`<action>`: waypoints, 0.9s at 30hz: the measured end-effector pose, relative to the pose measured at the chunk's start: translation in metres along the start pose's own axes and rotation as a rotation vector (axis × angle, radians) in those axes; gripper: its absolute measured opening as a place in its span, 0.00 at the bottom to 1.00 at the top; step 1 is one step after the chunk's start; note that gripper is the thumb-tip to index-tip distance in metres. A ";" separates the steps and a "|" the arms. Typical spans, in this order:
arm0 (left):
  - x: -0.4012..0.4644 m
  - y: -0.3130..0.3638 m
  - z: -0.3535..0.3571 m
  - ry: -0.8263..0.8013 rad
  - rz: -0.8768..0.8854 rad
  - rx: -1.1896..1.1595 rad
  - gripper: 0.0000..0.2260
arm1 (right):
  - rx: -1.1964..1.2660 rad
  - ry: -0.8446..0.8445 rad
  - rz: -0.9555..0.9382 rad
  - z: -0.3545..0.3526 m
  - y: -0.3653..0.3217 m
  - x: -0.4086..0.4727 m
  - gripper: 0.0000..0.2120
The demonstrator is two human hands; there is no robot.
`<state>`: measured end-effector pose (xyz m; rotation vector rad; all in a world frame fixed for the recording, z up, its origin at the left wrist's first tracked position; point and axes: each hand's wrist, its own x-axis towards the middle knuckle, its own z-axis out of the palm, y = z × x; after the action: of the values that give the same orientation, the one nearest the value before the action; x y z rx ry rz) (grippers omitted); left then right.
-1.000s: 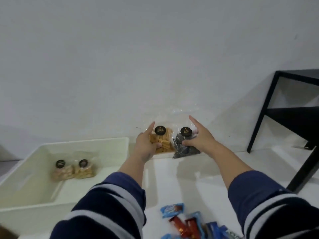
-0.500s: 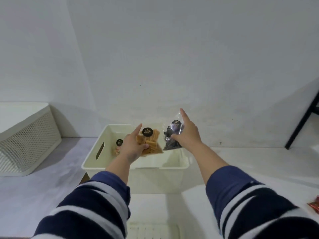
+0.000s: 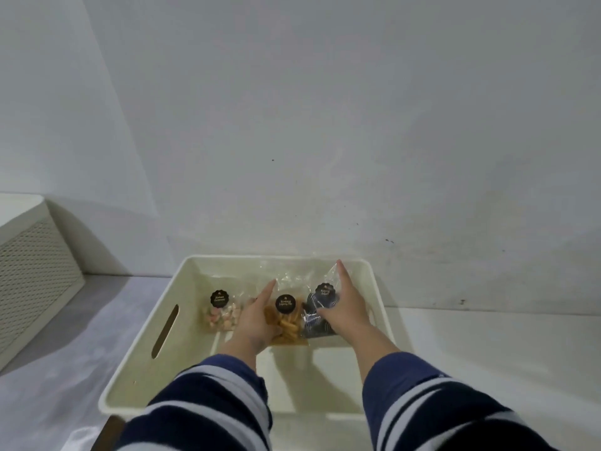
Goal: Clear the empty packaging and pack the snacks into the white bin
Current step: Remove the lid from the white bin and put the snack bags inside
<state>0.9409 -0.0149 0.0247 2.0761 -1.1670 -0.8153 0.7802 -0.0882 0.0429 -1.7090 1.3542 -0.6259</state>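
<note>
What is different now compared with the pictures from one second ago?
Both hands carried their packets leftward and down into the white bin. The left hand keeps holding the golden snack packet, the right hand the dark snack packet. The pastel snack packet stayed inside.

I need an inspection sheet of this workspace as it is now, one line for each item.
Surface: pale floor under the white bin.
Job's things: three clear snack bags in the bin: pink mix, yellow sticks, dark snacks.
Clutter: nothing seen.
Hands: left hand holds the yellow bag, right hand holds the dark bag; both bags low in the bin.
Cables: nothing seen.
Surroundings: white wall; perforated white basket at left.
</note>
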 end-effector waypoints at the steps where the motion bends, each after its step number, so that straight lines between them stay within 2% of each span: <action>1: 0.008 -0.004 0.008 -0.001 0.003 0.000 0.45 | -0.001 -0.004 0.021 0.005 0.007 0.008 0.50; 8: 0.034 -0.022 0.043 0.062 0.071 0.074 0.43 | -0.220 0.015 0.082 0.024 0.052 0.024 0.52; 15: 0.038 -0.019 0.039 0.051 0.066 0.242 0.43 | -0.321 0.046 0.131 0.021 0.046 0.027 0.52; 20: 0.028 -0.005 0.019 0.006 -0.014 0.404 0.42 | -0.352 -0.001 0.211 0.008 0.025 0.023 0.44; 22: 0.018 0.007 0.006 -0.006 -0.066 0.416 0.39 | -0.376 -0.027 0.213 -0.001 0.011 0.015 0.40; 24: 0.001 0.022 -0.006 0.012 -0.093 0.436 0.30 | -0.416 -0.067 0.164 -0.012 -0.005 0.001 0.34; 27: -0.035 0.047 -0.020 -0.013 -0.026 0.520 0.19 | -0.456 -0.117 0.059 -0.035 -0.027 -0.034 0.27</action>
<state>0.9176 0.0000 0.0802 2.5040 -1.4806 -0.5750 0.7568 -0.0647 0.0880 -2.0161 1.5373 -0.1840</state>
